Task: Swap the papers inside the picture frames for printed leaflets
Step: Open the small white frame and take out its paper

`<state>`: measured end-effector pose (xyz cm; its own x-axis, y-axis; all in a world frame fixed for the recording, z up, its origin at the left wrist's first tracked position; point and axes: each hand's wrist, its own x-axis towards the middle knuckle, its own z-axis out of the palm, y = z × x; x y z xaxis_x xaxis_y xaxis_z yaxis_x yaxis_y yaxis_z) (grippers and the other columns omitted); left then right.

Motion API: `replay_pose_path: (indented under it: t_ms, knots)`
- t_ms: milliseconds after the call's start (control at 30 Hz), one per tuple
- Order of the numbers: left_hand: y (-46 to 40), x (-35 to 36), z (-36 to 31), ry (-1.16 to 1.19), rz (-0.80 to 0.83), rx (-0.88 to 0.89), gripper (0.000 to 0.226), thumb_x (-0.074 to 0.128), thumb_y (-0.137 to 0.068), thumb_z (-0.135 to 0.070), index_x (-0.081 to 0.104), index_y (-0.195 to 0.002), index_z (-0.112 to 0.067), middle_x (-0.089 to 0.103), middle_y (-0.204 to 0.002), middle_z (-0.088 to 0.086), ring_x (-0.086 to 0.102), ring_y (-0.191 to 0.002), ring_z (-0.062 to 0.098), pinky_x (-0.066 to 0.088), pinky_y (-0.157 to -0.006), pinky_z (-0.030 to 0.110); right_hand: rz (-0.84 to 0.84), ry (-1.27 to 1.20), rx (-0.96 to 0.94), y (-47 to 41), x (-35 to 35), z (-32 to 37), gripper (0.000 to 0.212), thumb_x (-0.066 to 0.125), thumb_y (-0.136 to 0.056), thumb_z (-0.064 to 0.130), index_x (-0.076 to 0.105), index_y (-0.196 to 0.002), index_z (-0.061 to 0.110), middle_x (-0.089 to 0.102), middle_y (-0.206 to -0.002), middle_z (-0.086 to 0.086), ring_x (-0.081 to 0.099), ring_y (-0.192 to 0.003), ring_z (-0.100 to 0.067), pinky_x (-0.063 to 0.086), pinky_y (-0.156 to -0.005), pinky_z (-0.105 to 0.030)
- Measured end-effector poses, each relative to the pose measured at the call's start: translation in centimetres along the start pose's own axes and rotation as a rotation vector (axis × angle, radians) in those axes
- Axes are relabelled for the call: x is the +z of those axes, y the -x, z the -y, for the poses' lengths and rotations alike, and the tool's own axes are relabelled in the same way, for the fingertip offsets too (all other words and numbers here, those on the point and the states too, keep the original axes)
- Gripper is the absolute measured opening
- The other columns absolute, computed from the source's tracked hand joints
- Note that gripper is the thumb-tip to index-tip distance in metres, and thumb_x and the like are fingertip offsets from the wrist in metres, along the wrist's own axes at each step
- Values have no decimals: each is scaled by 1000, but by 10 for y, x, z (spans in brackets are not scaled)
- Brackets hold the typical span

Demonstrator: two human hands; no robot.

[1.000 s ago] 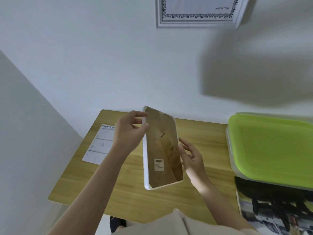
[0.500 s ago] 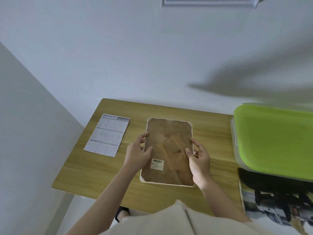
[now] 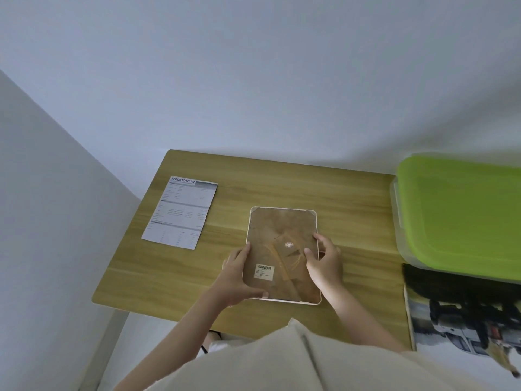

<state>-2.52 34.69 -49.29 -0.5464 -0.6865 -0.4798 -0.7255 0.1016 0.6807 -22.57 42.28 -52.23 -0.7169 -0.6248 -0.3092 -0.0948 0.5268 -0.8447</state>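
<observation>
A white picture frame (image 3: 282, 230) lies face down on the wooden table (image 3: 338, 198), its brown backing board with a barcode sticker turned up. My left hand (image 3: 235, 276) grips the frame's near left edge, thumb under the corner. My right hand (image 3: 324, 259) holds the right edge, with its thumb and fingers on the backing near the stand flap. A printed sheet headed "Specification" (image 3: 180, 211) lies flat to the left of the frame.
A clear bin with a lime green lid (image 3: 462, 215) stands at the right end of the table. Below it a printed photo leaflet (image 3: 462, 314) lies at the near right. White walls close off the back and left.
The frame, held upright on edge a second ago, now lies flat and face down. Both hands have shifted along its sides, and the view has tilted down, losing the hung frame on the wall.
</observation>
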Motion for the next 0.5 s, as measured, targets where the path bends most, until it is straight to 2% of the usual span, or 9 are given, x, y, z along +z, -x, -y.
replay_pose_path:
  t_ms: [100, 267, 333, 500]
  knots:
    - [-1, -2, 5, -10, 39, 28, 141, 91, -45, -40, -1, -150, -23, 18, -143, -11, 24, -131, 11, 26, -111, 28, 46, 126, -13, -4, -5, 1, 43, 66, -84, 24, 53, -124, 33, 44, -110, -2, 55, -82, -14, 49, -82, -32]
    - [-3, 1, 7, -16, 12, 50, 143, 91, -40, -42, 2, -150, -20, 18, -140, -13, 28, -129, 14, 29, -112, 33, 89, 218, -45, -12, -12, 5, 42, 70, -80, 25, 54, -119, 30, 52, -108, -3, 57, -83, -13, 50, -74, -31]
    - [-4, 2, 6, -26, -9, 66, 144, 91, -39, -43, 3, -150, -20, 19, -138, -12, 29, -127, 15, 30, -111, 35, 113, 260, -52, -14, -15, 7, 42, 71, -80, 27, 53, -118, 29, 55, -104, -2, 56, -80, -11, 45, -66, -28]
    - [-5, 2, 8, -67, -53, 91, 142, 91, -38, -44, 7, -150, -21, 21, -138, -11, 26, -122, 13, 29, -109, 31, 160, 285, -45, -20, -19, 8, 43, 73, -78, 28, 52, -117, 27, 56, -103, -3, 58, -77, -16, 43, -63, -26]
